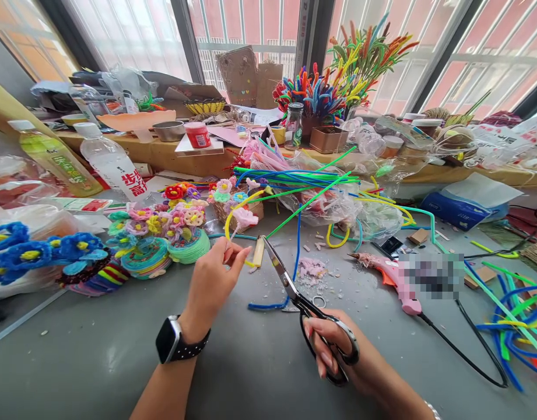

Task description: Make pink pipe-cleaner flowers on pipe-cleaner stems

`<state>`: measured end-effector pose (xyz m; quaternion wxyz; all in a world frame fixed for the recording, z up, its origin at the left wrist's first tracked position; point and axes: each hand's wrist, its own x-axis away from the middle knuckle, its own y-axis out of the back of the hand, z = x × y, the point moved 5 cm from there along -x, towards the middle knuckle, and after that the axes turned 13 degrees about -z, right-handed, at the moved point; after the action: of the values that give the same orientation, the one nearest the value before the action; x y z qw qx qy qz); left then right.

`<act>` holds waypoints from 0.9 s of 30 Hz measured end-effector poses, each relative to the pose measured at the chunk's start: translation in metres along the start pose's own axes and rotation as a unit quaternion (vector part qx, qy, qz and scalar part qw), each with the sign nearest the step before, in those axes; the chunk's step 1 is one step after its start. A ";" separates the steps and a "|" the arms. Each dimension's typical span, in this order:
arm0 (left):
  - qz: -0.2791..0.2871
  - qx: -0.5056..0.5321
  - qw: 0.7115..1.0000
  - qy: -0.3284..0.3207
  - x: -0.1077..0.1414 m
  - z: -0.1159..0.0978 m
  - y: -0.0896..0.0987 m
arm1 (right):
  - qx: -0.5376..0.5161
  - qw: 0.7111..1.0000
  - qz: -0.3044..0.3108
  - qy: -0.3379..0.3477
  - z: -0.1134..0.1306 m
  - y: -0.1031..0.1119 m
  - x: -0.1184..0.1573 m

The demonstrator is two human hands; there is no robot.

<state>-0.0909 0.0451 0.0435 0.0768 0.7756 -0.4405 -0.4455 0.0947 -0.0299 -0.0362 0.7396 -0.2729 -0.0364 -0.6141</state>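
My left hand (216, 283), with a watch on its wrist, is closed in a pinch. Between thumb and fingers is a thin pale stem that seems to lead up to a small pink fuzzy flower (245, 218). A yellow pipe cleaner (228, 217) curves behind the fingers; whether they grip it too is unclear. In my right hand (333, 338) are black-handled scissors (290, 286), fingers through the loops and blades pointing up-left, nearly together. Their tips are beside a short pale wooden-looking piece (259, 252). A blue pipe cleaner (268, 305) lies bent below the blades.
Finished fuzzy flowers (181, 219) and round pots stand left, near a water bottle (113, 160). A pink glue gun (393, 277) with a black cord lies right. Pink scraps (312, 269) are scattered mid-table. Loose pipe cleaners (517, 321) tangle at far right; a cluttered ledge runs behind.
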 end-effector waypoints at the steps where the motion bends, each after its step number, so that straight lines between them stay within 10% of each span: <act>1: -0.005 -0.048 0.999 -0.009 -0.001 0.003 0.005 | -0.007 1.000 0.004 0.001 0.000 0.000 0.000; 7: -0.014 -0.147 0.987 0.064 0.002 0.026 0.020 | -0.042 0.999 0.019 -0.002 0.000 -0.002 0.002; 15: 0.158 0.274 0.918 0.241 0.023 0.006 -0.031 | -0.053 0.998 0.023 -0.004 0.007 -0.003 0.006; 27: 0.121 0.251 0.939 0.202 0.026 0.004 -0.043 | -0.046 0.998 0.045 -0.004 0.006 -0.005 0.006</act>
<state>-0.0615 0.0526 0.0031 0.0203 0.7842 -0.6038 -0.1415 0.0936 -0.0330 -0.0270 0.7532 -0.3102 0.0018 -0.5801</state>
